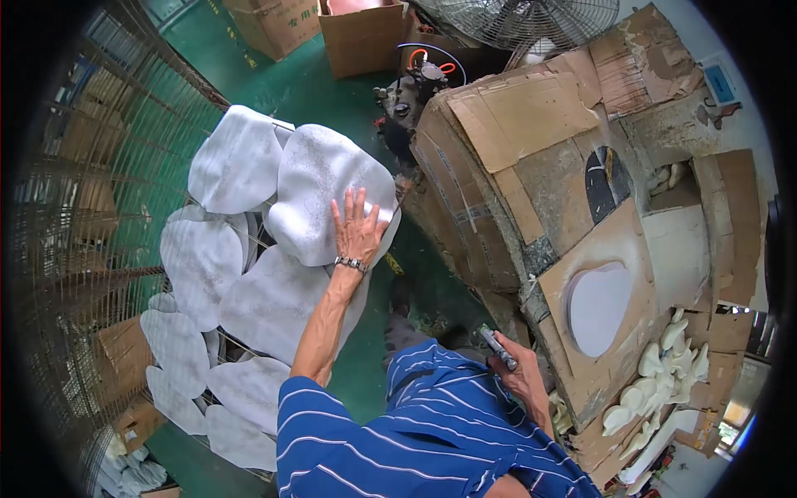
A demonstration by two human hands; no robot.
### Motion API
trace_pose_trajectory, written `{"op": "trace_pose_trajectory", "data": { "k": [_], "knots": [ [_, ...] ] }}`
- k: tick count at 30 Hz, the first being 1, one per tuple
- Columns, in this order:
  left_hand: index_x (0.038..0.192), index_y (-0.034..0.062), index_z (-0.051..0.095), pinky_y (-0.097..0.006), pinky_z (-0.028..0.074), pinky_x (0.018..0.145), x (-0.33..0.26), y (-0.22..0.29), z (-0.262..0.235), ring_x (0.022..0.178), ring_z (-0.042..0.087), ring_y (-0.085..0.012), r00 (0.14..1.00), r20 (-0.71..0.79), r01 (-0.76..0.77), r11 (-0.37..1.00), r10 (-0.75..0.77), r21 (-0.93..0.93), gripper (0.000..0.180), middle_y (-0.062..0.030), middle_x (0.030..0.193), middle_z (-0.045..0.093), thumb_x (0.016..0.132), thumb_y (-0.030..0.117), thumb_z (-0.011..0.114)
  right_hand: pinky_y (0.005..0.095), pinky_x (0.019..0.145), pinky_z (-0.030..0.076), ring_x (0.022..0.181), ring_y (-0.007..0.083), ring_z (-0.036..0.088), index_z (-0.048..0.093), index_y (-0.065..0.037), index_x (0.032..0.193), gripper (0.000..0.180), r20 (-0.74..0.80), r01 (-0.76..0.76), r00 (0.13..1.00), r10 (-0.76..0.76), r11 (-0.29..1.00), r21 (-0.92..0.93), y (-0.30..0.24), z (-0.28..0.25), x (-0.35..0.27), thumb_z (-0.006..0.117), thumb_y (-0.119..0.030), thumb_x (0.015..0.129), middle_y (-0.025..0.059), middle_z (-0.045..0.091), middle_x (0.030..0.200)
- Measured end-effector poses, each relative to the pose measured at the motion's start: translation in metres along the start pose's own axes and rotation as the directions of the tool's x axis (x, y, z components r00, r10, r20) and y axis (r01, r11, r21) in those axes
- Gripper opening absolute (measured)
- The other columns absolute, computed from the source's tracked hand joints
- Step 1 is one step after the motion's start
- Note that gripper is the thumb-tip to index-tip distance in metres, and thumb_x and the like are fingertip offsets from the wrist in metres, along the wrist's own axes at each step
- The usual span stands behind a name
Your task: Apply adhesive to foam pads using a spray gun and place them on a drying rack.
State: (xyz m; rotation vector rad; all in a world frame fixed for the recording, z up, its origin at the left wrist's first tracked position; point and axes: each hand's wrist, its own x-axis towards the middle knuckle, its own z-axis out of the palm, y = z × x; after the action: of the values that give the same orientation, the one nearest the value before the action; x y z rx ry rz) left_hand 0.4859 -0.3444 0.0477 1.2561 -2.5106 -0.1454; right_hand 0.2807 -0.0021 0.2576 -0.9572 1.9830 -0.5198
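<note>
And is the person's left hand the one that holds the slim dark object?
No, the left hand rests spread on a speckled white panel, while the right hand holds the slim dark object.

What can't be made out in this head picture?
Head view:
Patch of the speckled white wavy-edged panel under the left hand, hidden by that hand.
Part of the silvery elongated object, covered by the right hand.
Top of the round grey wire-caged fan, cut off by the upper edge.
</note>
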Motion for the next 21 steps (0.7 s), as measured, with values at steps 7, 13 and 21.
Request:
{"op": "trace_pose_trajectory", "data": {
  "k": [7, 13, 21],
  "knots": [
    [0.114, 0.0097, 0.068, -0.054, 0.036, 0.11, 0.007, 0.018, 0.01, 0.117, 0.054, -0.0309, 0.997, -0.076, -0.002, 0.995, 0.009, 0.099, 0.034, -0.0131, 0.116, 0.06, 0.08, 0.012, 0.069, 0.04, 0.089, 0.053, 0.103, 0.0402, 0.07, 0.063, -0.006, 0.137, 0.057, -0.024, 0.081, 0.996, -0.083, 0.994, -0.067, 0.022, -0.011, -0.015, 0.075, -0.003, 0.081, 0.0248, 0.07, 0.114],
    [0.125, 0.0096, 0.061, -0.047, 0.047, 0.096, 0.002, 0.051, 0.007, 0.105, 0.061, -0.0326, 0.997, 0.001, 0.083, 0.995, -0.083, 0.057, 0.048, -0.016, 0.113, 0.06, 0.077, 0.002, 0.065, 0.034, 0.081, 0.053, 0.084, 0.0218, 0.066, 0.064, -0.003, 0.135, 0.052, -0.077, 0.135, 0.988, -0.137, 0.99, -0.026, 0.064, -0.025, -0.037, 0.069, -0.002, 0.083, 0.0205, 0.073, 0.099],
    [0.131, 0.0008, 0.057, -0.051, 0.045, 0.102, 0.015, 0.033, -0.104, 0.116, 0.056, -0.0423, 0.806, -0.513, 0.191, 0.95, -0.295, -0.246, 0.053, -0.0214, 0.121, 0.059, 0.078, 0.0, 0.054, 0.0362, 0.088, 0.053, 0.097, 0.0346, 0.072, 0.065, -0.002, 0.134, 0.051, 0.022, 0.06, 0.998, -0.062, 0.996, 0.071, 0.116, -0.044, -0.056, 0.07, -0.005, 0.083, 0.025, 0.072, 0.109]
  ]
}}
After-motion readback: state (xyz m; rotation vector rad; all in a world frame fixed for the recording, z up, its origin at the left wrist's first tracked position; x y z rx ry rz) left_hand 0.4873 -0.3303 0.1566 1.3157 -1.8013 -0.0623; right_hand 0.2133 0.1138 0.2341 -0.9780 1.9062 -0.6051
